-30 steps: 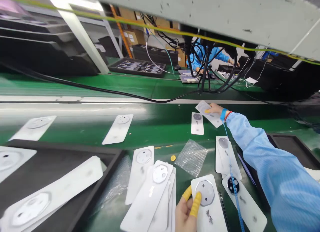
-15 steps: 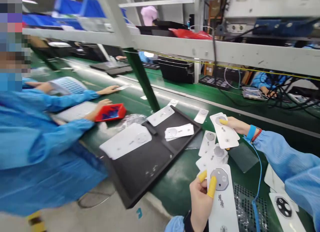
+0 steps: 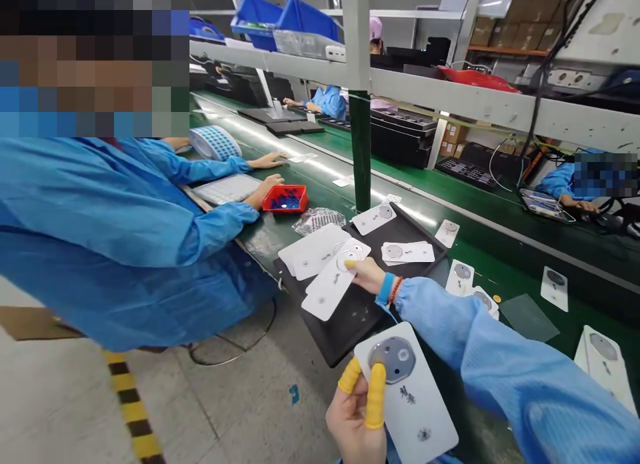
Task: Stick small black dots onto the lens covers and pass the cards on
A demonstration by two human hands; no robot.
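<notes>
Right arm [image 3: 435, 324] stretched out over the black tray [image 3: 360, 327], fingertips [image 3: 356, 269] gripping a white card [image 3: 333, 284]; left hand [image 3: 353, 421] pinching a second card [image 3: 413, 397] between yellow-capped fingers [image 3: 376, 397], co-worker's blue sleeve [image 3: 210, 234] nearby.

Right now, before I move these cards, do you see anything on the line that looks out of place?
Yes: a small yellow round piece lies loose on the green conveyor belt, beside a white card. It looks odd because it sits alone, outside any tray or bin. It is too small to tell what it is.
</notes>
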